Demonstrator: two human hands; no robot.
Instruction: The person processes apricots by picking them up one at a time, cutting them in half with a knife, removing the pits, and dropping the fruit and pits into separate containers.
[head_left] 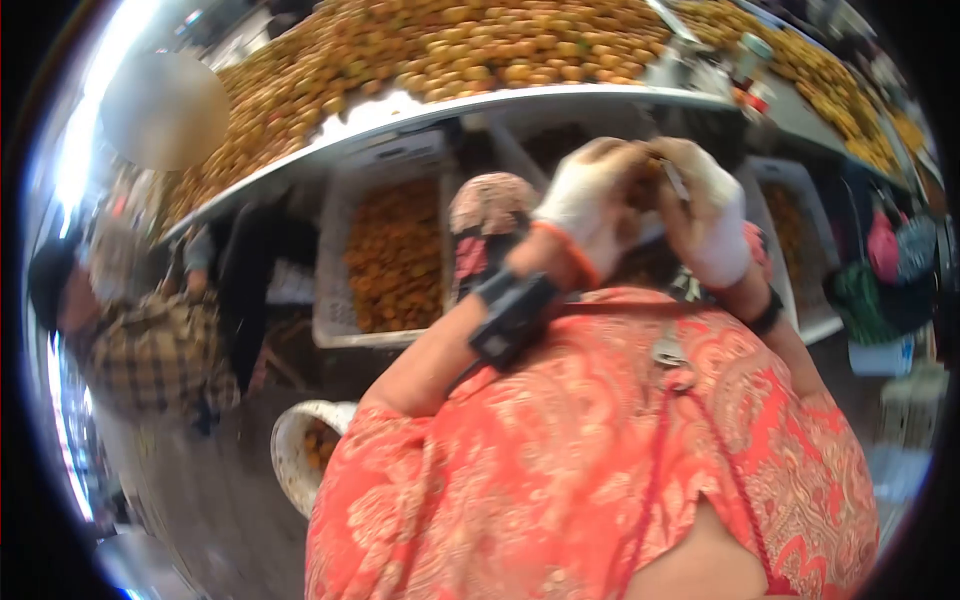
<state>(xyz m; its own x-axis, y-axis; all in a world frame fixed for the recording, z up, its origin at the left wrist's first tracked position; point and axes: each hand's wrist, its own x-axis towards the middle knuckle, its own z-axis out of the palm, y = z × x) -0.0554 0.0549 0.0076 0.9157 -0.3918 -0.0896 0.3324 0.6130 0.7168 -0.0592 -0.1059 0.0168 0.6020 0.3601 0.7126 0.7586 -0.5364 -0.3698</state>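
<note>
In front of my chest, my left hand [592, 195] and my right hand [708, 210] meet, both in white gloves with stained fingertips. A small orange-brown fruit [645, 184] is pinched in the curled fingers of my left hand, partly covered by them. From the closed fingers of my right hand shows a thin, shiny small knife [677, 181], its edge close to the fruit. Past my hands, heaps of yellow-orange fruits [500, 45] cover the long worktable [560, 97].
Below the table, a white crate [328, 300] of orange pieces stands left of my knees, another crate [825, 240] at the right. A white bucket [290, 465] sits on the floor at left. A person in a checked garment [155, 350] is at the far left. A bottle [750, 58] stands on the table.
</note>
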